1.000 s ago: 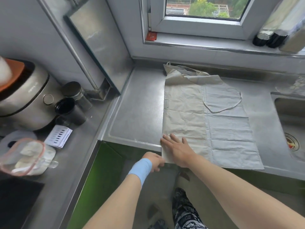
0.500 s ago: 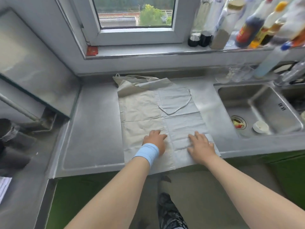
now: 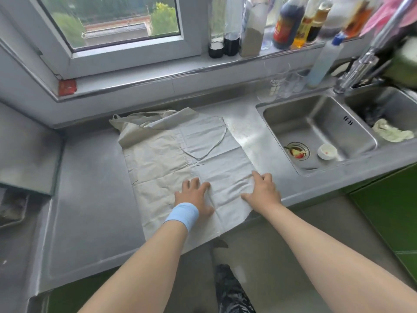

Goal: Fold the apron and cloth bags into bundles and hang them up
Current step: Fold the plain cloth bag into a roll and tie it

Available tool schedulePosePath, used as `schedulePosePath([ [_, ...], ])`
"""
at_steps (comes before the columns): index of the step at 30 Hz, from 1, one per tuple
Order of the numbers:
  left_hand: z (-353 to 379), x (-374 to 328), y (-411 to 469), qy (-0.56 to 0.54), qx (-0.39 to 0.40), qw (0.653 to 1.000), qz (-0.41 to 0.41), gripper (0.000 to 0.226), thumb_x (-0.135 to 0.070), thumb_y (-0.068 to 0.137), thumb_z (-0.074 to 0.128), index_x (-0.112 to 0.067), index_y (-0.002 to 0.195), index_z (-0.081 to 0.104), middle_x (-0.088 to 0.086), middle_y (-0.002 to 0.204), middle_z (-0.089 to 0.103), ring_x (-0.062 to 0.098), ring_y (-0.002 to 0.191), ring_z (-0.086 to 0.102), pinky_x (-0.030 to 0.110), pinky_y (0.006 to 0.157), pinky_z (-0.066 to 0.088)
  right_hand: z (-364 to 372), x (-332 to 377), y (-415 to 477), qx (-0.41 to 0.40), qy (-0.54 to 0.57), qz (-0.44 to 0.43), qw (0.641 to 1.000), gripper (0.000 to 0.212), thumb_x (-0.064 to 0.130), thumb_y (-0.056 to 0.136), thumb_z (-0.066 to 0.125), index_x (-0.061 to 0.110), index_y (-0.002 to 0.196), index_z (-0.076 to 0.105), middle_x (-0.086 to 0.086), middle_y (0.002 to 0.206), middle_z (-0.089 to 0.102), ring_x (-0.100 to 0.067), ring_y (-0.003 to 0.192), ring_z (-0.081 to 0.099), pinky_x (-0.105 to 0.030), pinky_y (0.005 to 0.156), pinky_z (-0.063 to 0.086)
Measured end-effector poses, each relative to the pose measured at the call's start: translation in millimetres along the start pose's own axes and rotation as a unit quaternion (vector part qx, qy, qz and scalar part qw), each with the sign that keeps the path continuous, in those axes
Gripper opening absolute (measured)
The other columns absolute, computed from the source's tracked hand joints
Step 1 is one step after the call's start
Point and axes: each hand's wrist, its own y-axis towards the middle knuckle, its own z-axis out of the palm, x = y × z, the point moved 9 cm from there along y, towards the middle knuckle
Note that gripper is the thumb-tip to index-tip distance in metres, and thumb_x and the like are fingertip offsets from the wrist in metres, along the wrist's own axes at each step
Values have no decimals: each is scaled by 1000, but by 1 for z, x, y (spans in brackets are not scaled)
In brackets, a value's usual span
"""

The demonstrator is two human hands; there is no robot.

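A beige apron (image 3: 158,159) lies flat on the steel counter (image 3: 90,199), its near end hanging a little over the front edge. A paler layer (image 3: 221,168) covers its right half, with a thin strap loop (image 3: 207,145) lying on top. At the far end the cloth is bunched against the wall. My left hand (image 3: 194,195), with a blue wristband, presses flat on the apron's middle, fingers spread. My right hand (image 3: 261,190) rests palm down on the right edge of the cloth, fingers apart.
A steel sink (image 3: 316,134) lies right of the apron, with a small white cup (image 3: 327,151) and food scraps at the drain. A tap (image 3: 361,62) and several bottles (image 3: 286,21) stand along the window sill. Glasses (image 3: 277,84) stand behind the sink. Green cabinet fronts (image 3: 388,213) are below.
My left hand came up from below the counter edge onto the apron's middle. My right hand slid from the apron's near left corner to its right edge. The view swung right toward the sink.
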Motion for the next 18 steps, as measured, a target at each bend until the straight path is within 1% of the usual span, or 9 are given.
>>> schedulePosePath([
  [2,3,1,0,-4,5,1000,0,75,-50,75,61,-43,140,25,-4,155,13,28,144,7,51,109,30,-3,-8,2,12,32,52,998,76,42,78,71,19,140,34,-9,127,46,-32,111,56,-36,85,45],
  [6,3,4,1,-45,7,999,-3,75,-50,77,62,-41,142,27,-4,157,12,27,144,9,48,113,26,-5,-3,0,34,45,70,996,24,36,78,59,18,93,58,-5,98,64,-28,92,62,-33,77,49],
  [8,-3,9,0,-121,0,993,-7,73,-46,80,63,-39,145,29,-2,157,19,27,144,14,45,115,25,-10,15,-5,39,66,43,996,19,38,74,53,21,80,57,-2,93,63,-28,91,58,-33,80,47],
  [11,-17,19,-3,-251,-17,967,-23,62,-41,83,64,-35,141,42,5,147,39,28,137,32,40,113,30,-16,55,-16,55,158,-18,986,16,26,72,57,19,68,45,1,78,52,-23,78,49,-31,64,38],
  [12,-21,25,-7,-315,-22,948,-41,55,-42,84,65,-34,136,48,6,141,46,27,128,43,41,110,35,-18,69,-22,61,193,-40,979,17,18,72,58,17,68,42,1,75,48,-21,74,46,-31,60,35],
  [13,-27,33,-12,-404,-23,912,-61,49,-43,86,64,-33,132,51,7,134,52,25,116,52,41,104,42,-22,85,-29,60,215,-64,973,17,12,73,57,16,69,41,1,77,47,-20,73,45,-30,58,33],
  [15,-39,41,-25,-591,-5,801,-97,40,-46,91,58,-28,126,52,4,123,55,22,93,57,42,87,50,-29,121,-44,45,205,-146,967,20,8,75,58,20,69,42,2,89,52,-18,79,49,-25,61,37],
  [16,-46,49,-31,-647,-7,755,-108,40,-49,92,54,-25,125,52,4,118,54,22,89,57,43,82,53,-30,141,-55,39,177,-202,962,23,8,75,59,23,69,42,5,99,55,-18,85,53,-24,66,41],
  [18,-62,71,-44,-689,-21,716,-111,47,-59,89,53,-24,121,51,3,113,54,26,91,60,46,78,57,-20,182,-80,56,106,-303,945,26,11,73,62,28,71,42,12,119,54,-20,96,58,-31,76,47],
])
